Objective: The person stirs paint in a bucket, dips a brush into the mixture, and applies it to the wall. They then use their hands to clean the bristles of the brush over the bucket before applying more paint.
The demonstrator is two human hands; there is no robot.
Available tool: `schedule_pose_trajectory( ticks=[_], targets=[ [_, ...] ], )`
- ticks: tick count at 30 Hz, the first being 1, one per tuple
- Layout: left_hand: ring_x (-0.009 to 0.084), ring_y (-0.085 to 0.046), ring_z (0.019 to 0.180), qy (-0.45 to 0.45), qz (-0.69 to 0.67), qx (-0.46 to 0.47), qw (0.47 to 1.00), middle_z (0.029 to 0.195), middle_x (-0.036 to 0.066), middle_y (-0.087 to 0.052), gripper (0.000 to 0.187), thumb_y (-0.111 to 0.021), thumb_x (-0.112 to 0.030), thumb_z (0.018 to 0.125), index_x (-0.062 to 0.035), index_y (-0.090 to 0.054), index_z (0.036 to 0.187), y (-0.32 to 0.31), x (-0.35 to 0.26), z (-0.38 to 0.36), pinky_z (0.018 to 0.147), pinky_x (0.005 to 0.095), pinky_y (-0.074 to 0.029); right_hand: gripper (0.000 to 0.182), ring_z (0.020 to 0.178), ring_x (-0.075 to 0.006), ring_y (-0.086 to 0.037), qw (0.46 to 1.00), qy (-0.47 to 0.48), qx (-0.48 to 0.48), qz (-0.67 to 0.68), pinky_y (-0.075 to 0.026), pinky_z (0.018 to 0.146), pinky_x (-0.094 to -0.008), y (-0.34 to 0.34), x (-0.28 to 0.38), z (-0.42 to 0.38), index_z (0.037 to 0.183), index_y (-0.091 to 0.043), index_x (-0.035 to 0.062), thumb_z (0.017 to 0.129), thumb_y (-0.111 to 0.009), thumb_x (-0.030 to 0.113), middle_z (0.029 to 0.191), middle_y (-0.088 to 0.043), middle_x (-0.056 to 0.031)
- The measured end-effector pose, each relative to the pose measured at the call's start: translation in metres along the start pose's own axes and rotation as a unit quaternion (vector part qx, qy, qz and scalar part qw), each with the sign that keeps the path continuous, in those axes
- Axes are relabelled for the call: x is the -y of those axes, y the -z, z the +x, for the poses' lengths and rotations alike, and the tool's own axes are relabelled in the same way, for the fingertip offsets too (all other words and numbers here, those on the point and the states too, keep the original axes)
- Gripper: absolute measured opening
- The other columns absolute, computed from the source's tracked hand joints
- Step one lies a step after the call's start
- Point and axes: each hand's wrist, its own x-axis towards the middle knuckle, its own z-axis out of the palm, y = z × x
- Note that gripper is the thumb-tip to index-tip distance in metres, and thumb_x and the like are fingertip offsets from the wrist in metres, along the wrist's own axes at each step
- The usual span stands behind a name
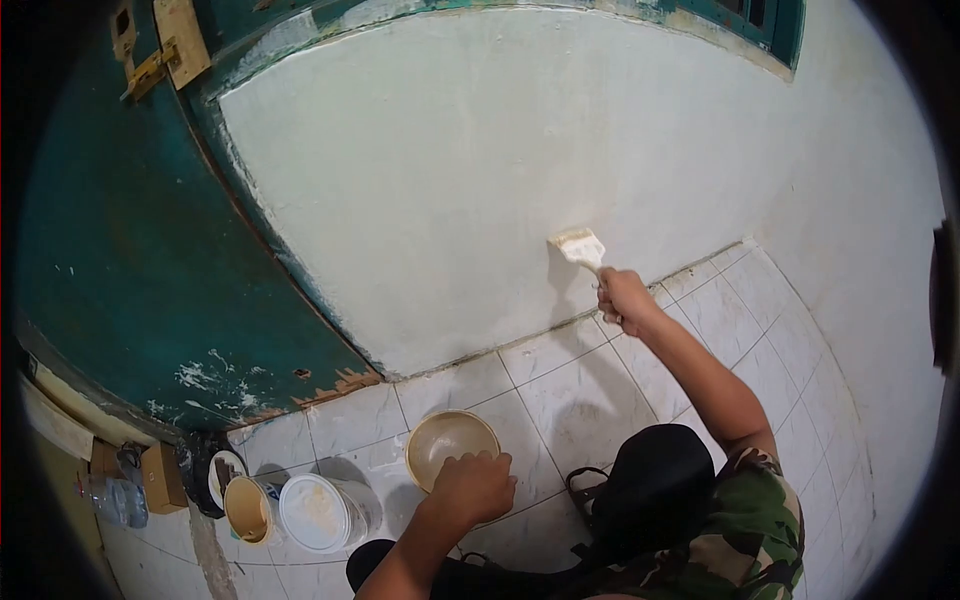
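My right hand (625,302) grips the handle of a wide paintbrush (582,246), its fingers closed around it. The bristles are against the white wall (420,190), low down above the floor, and pale paint coats the brush head. Below and to the left, my left hand (468,488) is closed at the near rim of a round, cream-coloured tub (452,432). Its fingertips are hidden behind the knuckles. Pale residue shows on the inside of the tub.
A white lidded bucket (316,514), an open tub (246,510) and a cardboard box (163,478) stand on the tiled floor (570,400) at left, with a plastic bottle (118,502) beyond. A green door (150,260) with paint splashes borders the wall.
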Motion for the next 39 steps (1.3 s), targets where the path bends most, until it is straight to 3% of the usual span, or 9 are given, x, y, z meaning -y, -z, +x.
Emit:
schedule_pose_trajectory(
  ticks=[4,8,14,17,22,27,32,36,39],
  targets=[
    [0.0400,-0.065,0.093,0.002,-0.001,0.009,1.000,0.099,0.022,-0.066,0.033,-0.049,-0.031,0.095,-0.0024,-0.061,0.105,0.001,0.001,-0.003,0.084,0.0497,-0.050,0.020,0.046,-0.0117,-0.042,0.994,0.096,0.036,-0.040,-0.031,0.038,-0.0287,-0.025,0.078,-0.010,0.075,-0.049,0.0066,0.092,-0.049,0.018,0.059,-0.045,-0.0018],
    [0.0402,-0.065,0.093,0.010,0.002,0.011,1.000,0.099,0.022,-0.065,0.033,-0.048,-0.032,0.095,-0.0025,-0.061,0.105,0.004,0.002,-0.009,0.084,0.0503,-0.050,0.018,0.046,-0.0105,-0.038,0.989,0.103,0.092,0.042,-0.031,0.038,-0.0277,-0.046,0.153,-0.039,0.075,-0.048,0.0071,0.092,-0.046,0.013,0.059,-0.043,0.0007],
    [0.0405,-0.064,0.094,0.008,0.009,0.004,1.000,0.101,0.022,-0.065,0.033,-0.048,-0.032,0.095,-0.0028,-0.061,0.106,0.002,0.008,-0.009,0.086,0.0509,-0.049,0.019,0.052,-0.0080,-0.035,0.943,0.324,0.078,-0.007,-0.031,0.045,-0.0234,-0.057,0.227,-0.097,0.074,-0.045,0.0113,0.093,-0.048,0.015,0.061,-0.038,0.0051],
    [0.0402,-0.064,0.095,0.009,0.001,0.002,1.000,0.101,0.022,-0.065,0.033,-0.048,-0.031,0.095,-0.0026,-0.061,0.106,0.000,0.010,-0.009,0.087,0.0510,-0.049,0.019,0.051,-0.0032,-0.028,0.932,0.356,0.064,0.022,-0.026,0.042,-0.0205,-0.057,0.246,-0.113,0.086,-0.048,0.0099,0.099,-0.044,0.023,0.061,-0.031,0.0094],
    [0.0397,-0.064,0.096,0.013,-0.006,-0.004,1.000,0.101,0.022,-0.065,0.033,-0.049,-0.031,0.094,-0.0018,-0.061,0.104,0.002,0.011,-0.010,0.086,0.0512,-0.049,0.027,0.051,-0.0059,-0.030,0.930,0.360,0.029,0.068,-0.028,0.043,-0.0227,-0.062,0.196,-0.080,0.081,-0.050,0.0100,0.098,-0.047,0.030,0.060,-0.034,0.0064],
    [0.0395,-0.065,0.092,0.010,0.009,-0.007,1.000,0.097,0.022,-0.066,0.033,-0.051,-0.031,0.094,-0.0013,-0.062,0.103,-0.002,0.012,-0.009,0.082,0.0507,-0.050,0.034,0.042,-0.0111,-0.035,0.959,0.282,-0.020,-0.001,-0.030,0.040,-0.0280,-0.057,0.080,0.005,0.073,-0.047,0.0091,0.097,-0.045,0.033,0.057,-0.042,-0.0005],
    [0.0394,-0.065,0.089,0.003,0.009,-0.023,1.000,0.095,0.022,-0.066,0.031,-0.052,-0.030,0.093,-0.0021,-0.062,0.102,-0.002,0.010,-0.007,0.080,0.0505,-0.051,0.035,0.041,-0.0076,-0.026,0.986,0.168,-0.003,0.017,-0.022,0.038,-0.0259,-0.044,-0.001,0.019,0.070,-0.041,0.0127,0.099,-0.044,0.032,0.054,-0.034,0.0044],
    [0.0383,-0.065,0.091,-0.004,0.015,-0.021,1.000,0.096,0.021,-0.066,0.030,-0.053,-0.030,0.093,-0.0032,-0.063,0.104,-0.001,0.006,-0.009,0.081,0.0498,-0.050,0.034,0.040,-0.0086,-0.026,0.993,0.117,0.000,-0.020,-0.024,0.038,-0.0268,-0.029,-0.037,0.023,0.070,-0.041,0.0130,0.097,-0.046,0.033,0.054,-0.033,0.0043],
    [0.0367,-0.065,0.094,0.005,0.015,-0.027,1.000,0.098,0.020,-0.066,0.030,-0.054,-0.029,0.092,-0.0038,-0.063,0.105,-0.008,0.001,-0.009,0.082,0.0494,-0.049,0.029,0.039,-0.0112,-0.028,0.998,0.001,0.004,-0.056,-0.027,0.038,-0.0298,-0.011,-0.082,0.032,0.072,-0.045,0.0121,0.094,-0.046,0.032,0.052,-0.034,0.0029]
  ],
)
